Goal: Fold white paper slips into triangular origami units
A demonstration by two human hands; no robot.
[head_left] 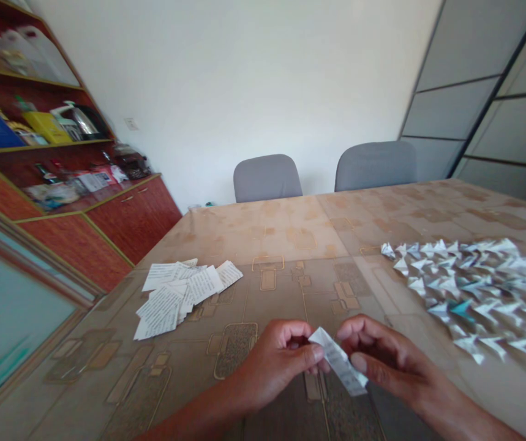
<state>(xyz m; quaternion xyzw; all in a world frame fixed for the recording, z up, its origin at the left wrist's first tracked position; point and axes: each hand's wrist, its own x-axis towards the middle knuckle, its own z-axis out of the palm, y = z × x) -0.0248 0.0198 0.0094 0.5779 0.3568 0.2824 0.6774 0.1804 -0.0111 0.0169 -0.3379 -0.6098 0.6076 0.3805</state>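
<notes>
A narrow folded strip of printed paper is pinched between both my hands just above the table's near edge. My left hand is curled, thumb and fingers closed on the strip's upper left end. My right hand is also closed, its fingers pressing the strip's right side. A loose heap of printed paper slips lies to the left of my hands. Many small folded paper pieces lie spread in rows on the right.
The table has a patterned beige cover. Two grey chairs stand at its far side. A red-brown cabinet with shelves of bottles, a kettle and boxes lines the left wall. Grey panels fill the right wall.
</notes>
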